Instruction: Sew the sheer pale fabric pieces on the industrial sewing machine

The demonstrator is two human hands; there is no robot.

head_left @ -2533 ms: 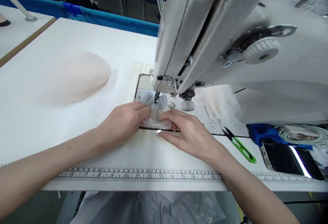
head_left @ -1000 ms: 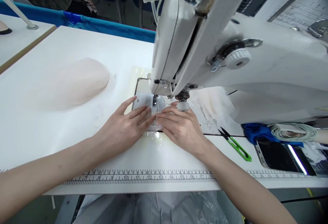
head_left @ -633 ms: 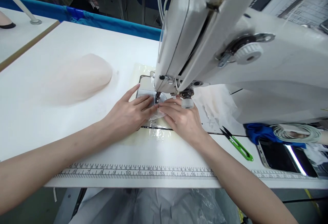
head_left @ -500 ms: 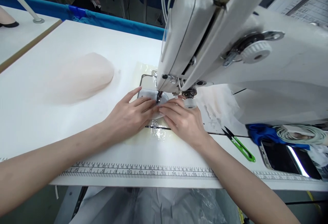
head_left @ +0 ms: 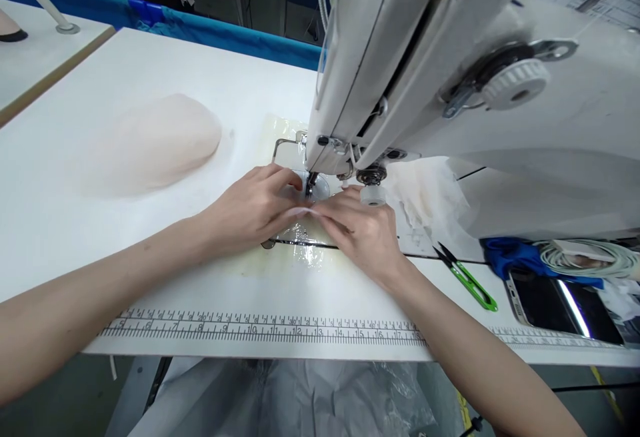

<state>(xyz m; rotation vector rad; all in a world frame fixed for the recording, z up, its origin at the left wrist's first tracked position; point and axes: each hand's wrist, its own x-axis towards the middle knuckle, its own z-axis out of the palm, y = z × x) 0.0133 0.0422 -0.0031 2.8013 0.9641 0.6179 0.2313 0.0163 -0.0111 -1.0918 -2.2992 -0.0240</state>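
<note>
The left hand (head_left: 255, 207), spread flat half a second ago, now curls; it and the right hand (head_left: 367, 227) pinch sheer pale fabric (head_left: 300, 211) in their fingertips, near edge bowed up just before the sewing machine (head_left: 353, 64)'s presser foot (head_left: 311, 186), apparently switching from smoothing to edge handling.

White table (head_left: 165, 64), ruler (head_left: 280, 329) along front edge; on it: sheer pale fabric (head_left: 170, 137), sewing machine (head_left: 350, 57), green snips (head_left: 474, 284), phone (head_left: 550, 304).

Fabric (head_left: 301, 211) is located between left hand (head_left: 253, 204) and right hand (head_left: 365, 229), before the presser foot (head_left: 311, 185) — snips (head_left: 473, 284) are noted on the table (head_left: 350, 297), left of a phone (head_left: 550, 304).
</note>
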